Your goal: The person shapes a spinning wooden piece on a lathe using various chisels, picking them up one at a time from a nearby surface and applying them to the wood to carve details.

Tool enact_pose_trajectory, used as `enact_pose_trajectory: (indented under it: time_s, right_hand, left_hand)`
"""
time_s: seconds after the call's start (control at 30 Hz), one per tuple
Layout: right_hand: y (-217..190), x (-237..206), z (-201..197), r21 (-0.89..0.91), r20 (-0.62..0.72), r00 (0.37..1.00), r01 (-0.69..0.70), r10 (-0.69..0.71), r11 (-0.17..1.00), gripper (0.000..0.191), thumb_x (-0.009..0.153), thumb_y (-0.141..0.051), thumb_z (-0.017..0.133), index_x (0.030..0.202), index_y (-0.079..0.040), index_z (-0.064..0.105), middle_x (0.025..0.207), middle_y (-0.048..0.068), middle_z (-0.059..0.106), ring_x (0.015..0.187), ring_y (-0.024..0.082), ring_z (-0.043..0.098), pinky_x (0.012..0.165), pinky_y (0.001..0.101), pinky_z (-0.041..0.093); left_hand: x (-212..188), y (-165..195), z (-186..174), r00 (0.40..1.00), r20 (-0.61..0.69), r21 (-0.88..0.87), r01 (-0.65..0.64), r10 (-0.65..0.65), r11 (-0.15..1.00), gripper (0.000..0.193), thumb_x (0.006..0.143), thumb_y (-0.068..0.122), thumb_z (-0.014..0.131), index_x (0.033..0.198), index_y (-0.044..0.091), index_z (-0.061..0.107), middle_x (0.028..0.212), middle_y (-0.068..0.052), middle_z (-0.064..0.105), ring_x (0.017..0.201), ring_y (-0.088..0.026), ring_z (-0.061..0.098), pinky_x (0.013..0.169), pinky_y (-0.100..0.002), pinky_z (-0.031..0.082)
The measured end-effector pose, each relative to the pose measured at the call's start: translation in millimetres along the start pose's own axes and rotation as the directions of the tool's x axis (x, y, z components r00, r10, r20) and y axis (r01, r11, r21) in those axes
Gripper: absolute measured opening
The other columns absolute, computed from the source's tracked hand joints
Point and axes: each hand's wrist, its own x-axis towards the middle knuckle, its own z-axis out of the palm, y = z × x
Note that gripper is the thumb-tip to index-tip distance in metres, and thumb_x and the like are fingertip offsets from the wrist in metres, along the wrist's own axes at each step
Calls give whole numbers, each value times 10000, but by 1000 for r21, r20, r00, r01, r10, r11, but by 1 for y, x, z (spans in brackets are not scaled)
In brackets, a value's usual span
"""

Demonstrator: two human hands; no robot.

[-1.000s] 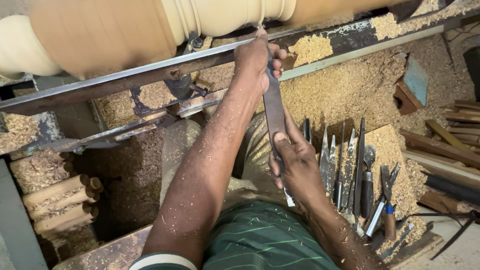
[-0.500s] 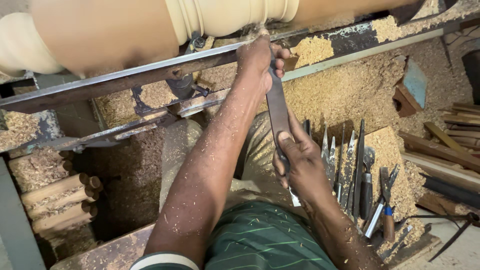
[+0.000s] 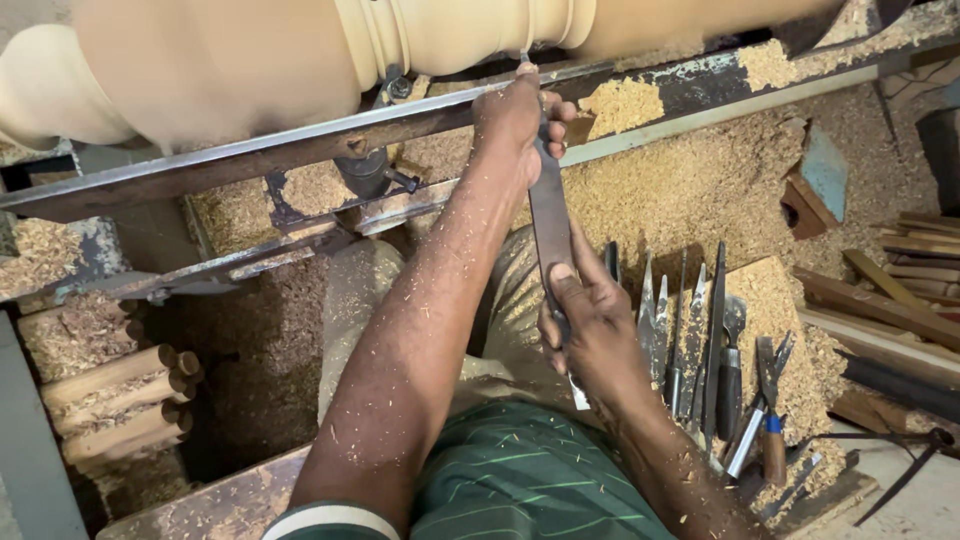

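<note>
Little has shifted since the earlier frame: both hands stay clamped on the chisel (image 3: pixel 550 225). Sawdust blankets the workshop bench (image 3: pixel 700 190) beside spare tools (image 3: pixel 700 340). Left hand (image 3: pixel 520 115) pins its tip against the turned wood (image 3: pixel 300 50); right hand (image 3: pixel 590 325) grips the handle end, blade pointing away.

Soft even daylight; sharp focus

No packages, labels, signs or screens anywhere in view.
</note>
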Motion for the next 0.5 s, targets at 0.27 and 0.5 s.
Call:
enact_pose_trajectory:
  time_s: [0.27,0.5]
  right_hand:
    - [0,1,4,13,1,1000,-3,3,1000,630,1026,-264,471,1624,-270,272,530,-4,480,384,78,414,314,238,376]
    - [-3,2,5,25,-7,1000,-23,23,999,639,1021,-271,482,1626,-272,274,529,-3,484,380,79,416,318,239,377]
  left_hand:
    - [-7,6,0,1000,-26,31,13,-13,999,394,1039,290,490,924,-68,606,599,-153,649,370,-148,482,323,-328,391]
    - [-6,7,1,1000,-14,39,23,-22,999,321,1040,219,487,939,-69,587,619,-158,653,383,-143,488,327,-326,387]
